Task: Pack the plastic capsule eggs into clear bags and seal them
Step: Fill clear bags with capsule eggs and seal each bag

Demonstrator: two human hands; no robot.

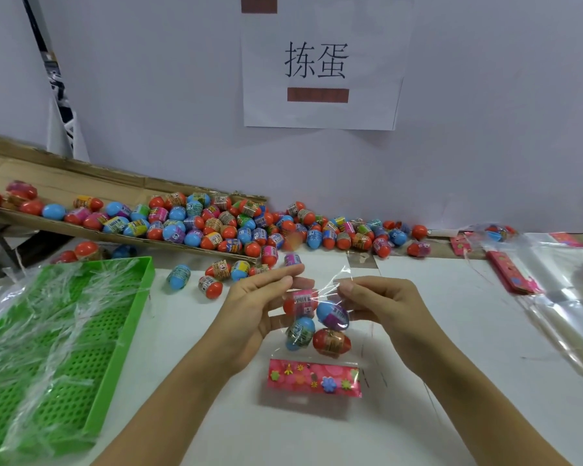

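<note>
A clear bag [317, 334] with a pink flowered header card [314, 378] lies in the middle of the white table, several red and blue capsule eggs inside it. My left hand [256, 311] holds the bag's open top from the left, fingers extended over the film. My right hand [381, 301] pinches the film's top edge from the right. Many loose capsule eggs [236, 227] lie in a heap behind, spilling from a tilted cardboard tray [81, 183].
A green perforated plastic tray [58, 351] holding strips of clear film stands at the left. Spare clear bags [559, 290] with pink headers lie at the right. A paper sign [320, 62] hangs on the wall behind.
</note>
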